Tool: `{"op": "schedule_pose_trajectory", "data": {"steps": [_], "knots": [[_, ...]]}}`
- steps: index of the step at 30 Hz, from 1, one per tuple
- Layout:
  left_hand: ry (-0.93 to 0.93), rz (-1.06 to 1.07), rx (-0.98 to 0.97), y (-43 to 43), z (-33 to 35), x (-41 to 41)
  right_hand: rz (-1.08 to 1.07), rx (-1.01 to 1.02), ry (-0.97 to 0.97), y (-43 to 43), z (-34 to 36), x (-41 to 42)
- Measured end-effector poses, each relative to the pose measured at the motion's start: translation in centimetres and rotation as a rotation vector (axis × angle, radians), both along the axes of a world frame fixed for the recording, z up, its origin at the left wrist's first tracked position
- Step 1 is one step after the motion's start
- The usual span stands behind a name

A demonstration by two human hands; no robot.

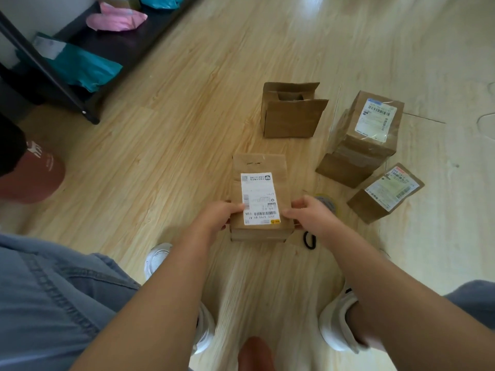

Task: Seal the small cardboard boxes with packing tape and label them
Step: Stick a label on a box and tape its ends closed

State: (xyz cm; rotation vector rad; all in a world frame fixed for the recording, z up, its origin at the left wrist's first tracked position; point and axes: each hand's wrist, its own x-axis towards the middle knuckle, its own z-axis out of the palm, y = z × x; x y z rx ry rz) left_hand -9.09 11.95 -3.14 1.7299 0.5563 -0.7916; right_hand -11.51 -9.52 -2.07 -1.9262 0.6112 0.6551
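Right now both hands grip one small brown cardboard box (258,163) low over the pale wooden floor (174,135), just ahead of the person's white shoes. Whether it rests on the boards or hangs just above them cannot be told. The left hand (218,214) curls round the box's left edge, fingertips on the white shipping label (259,199). The right hand (305,212) pinches the right edge, its thumb at the label's border. The label lies flat on the top face, barcode end toward the person.

The likeliest trouble is the label itself: uneven pressure from the two sides could trap a crease across the barcode, and a wrinkled code may not scan. Whether tape closes the flaps beneath it is not visible. If it does not, the seal would have to go over or around the label.

A roll of packing tape (325,202) lies half hidden behind the right hand; a careless swing of that wrist could send it rolling. Farther off, an open brown cardboard box (290,119) stands with flaps up, not yet sealed — easy to overlook beside the labelled brown boxes (375,145) to the right.
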Motion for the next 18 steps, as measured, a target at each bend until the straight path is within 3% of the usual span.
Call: {"op": "schedule_pose_trajectory", "data": {"steps": [13, 15, 18], "knots": [[0.027, -0.124, 0.188, 1.1, -6.4, 1.6, 0.003, 0.172, 0.123, 2.1, -6.4, -0.9], [0.025, -0.142, 0.241, 1.2, -7.5, 1.9, 0.030, -0.001, 0.047, 1.0, -6.6, -0.7], [0.017, -0.130, 0.252, 1.3, -8.5, 2.1, 0.132, -0.453, -0.119, -1.5, -6.4, -0.2]]}}
